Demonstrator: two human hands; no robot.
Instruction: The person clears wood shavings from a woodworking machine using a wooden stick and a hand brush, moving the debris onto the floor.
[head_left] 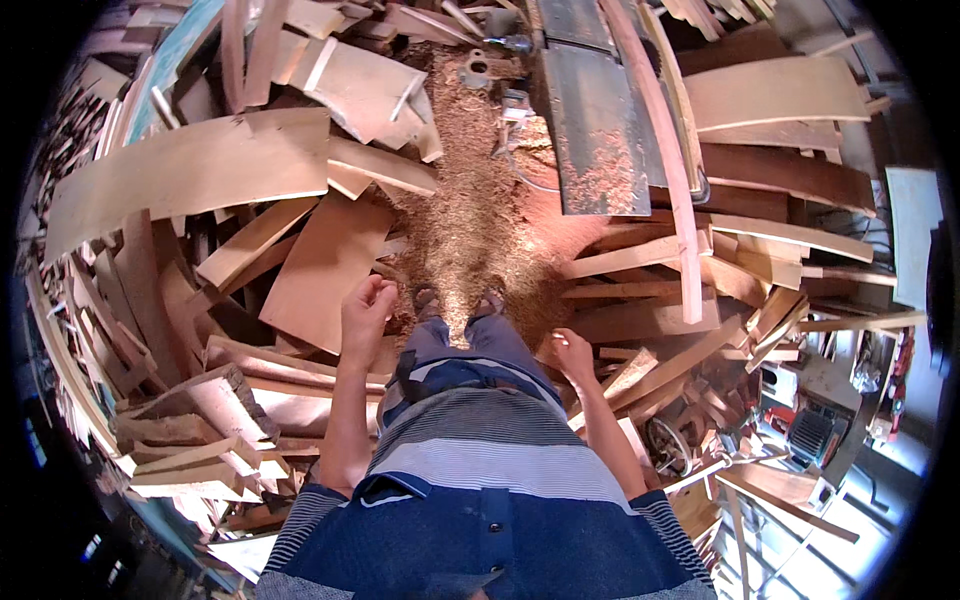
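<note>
Some fingers [379,291] hidden: left hand [368,306], right hand [571,355]; machine bed [592,108] cut off.

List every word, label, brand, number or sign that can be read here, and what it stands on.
None can be read.
Broad wooden board left of the legs: no lettering visible.
Striped shirt: no lettering visible.
Metal machine table: no legible mark.
Dark finned motor, lower right: any label is too small and blurred to read.
</note>
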